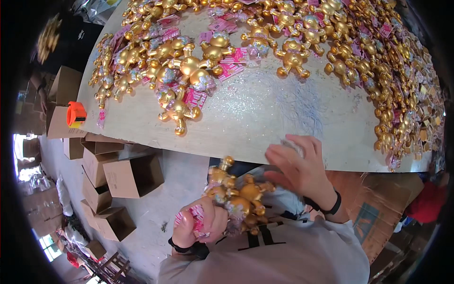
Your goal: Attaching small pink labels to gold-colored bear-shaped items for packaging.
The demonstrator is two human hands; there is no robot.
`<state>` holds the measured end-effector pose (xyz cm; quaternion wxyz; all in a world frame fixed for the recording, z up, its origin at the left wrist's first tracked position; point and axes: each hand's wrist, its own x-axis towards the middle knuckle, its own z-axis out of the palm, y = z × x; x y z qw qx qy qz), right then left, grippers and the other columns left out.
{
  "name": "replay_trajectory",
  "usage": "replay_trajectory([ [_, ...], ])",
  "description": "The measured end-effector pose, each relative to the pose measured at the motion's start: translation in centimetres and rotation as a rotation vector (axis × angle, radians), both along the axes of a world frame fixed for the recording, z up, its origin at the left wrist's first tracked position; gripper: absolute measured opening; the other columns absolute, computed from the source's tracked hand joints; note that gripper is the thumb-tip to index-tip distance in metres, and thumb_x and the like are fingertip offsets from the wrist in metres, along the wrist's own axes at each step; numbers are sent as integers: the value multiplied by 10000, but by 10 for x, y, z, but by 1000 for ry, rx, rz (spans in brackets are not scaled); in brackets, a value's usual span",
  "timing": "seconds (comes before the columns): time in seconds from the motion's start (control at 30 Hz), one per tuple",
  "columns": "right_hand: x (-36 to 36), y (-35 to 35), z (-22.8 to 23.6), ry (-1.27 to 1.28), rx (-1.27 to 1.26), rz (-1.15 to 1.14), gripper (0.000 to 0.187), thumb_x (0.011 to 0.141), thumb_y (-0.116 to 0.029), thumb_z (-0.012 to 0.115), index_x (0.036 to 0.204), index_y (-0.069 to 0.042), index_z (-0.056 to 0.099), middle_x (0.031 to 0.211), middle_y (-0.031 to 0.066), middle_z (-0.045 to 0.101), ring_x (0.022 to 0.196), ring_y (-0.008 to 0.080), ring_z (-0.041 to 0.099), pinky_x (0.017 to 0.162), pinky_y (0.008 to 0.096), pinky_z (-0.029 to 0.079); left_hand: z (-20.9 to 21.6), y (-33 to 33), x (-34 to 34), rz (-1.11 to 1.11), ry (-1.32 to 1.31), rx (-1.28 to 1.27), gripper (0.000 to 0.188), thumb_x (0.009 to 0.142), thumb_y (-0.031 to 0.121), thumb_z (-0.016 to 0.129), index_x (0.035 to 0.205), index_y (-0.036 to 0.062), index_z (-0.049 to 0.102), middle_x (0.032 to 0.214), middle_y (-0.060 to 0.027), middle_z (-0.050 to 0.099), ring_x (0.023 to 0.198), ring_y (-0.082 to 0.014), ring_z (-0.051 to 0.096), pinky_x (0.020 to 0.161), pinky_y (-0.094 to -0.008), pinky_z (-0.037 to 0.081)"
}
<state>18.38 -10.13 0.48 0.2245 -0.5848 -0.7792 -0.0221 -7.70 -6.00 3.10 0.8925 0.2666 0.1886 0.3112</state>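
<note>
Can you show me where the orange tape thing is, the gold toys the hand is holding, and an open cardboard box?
orange tape dispenser (76, 114): head view, on its orange body.
gold toys (239, 199): head view, on a gold body in the held bunch.
open cardboard box (134, 176): head view, on its front flap.

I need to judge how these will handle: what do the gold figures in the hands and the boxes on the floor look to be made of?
The gold figures look like hard moulded plastic with a shiny metallic coating: rounded limbs with bright highlights, though metal can't be ruled out. The left hand grips them by pink tags, seemingly printed card. The boxes are plain brown corrugated cardboard, matt, with open flaps.
</note>
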Motion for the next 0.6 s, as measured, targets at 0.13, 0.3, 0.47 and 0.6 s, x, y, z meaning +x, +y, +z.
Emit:
replay_trajectory([
  [0.13,4,-6,-22,-154,32,-25,323,716,-243,713,980,-70,645,1128,17,568,966,218,513,789,389,423,-2,1,-4,74,-58,-107,484,977,461,349,719,54,389,543,-26,360,450,-112,300,349,-220,231],
  [0.3,0,-27,-59,-128,231,66,255,684,-128,739,910,-42,657,1065,36,600,855,189,508,720,343,442,-3,12,-4,174,-147,-389,470,982,458,338,723,65,340,572,-19,338,511,-102,291,333,-191,208],
  [0.47,6,-14,-53,145,246,112,266,635,55,718,878,-31,652,1004,43,622,767,192,528,701,320,447,-6,17,19,248,-74,-444,559,917,603,367,860,50,430,580,-9,315,511,-94,278,332,-186,181],
  [0.6,20,-6,-23,737,97,15,212,753,59,653,933,-22,577,902,42,601,750,151,542,680,294,445,-15,14,31,215,41,-261,646,870,700,308,953,83,478,585,-2,315,497,-95,283,326,-183,171],
])
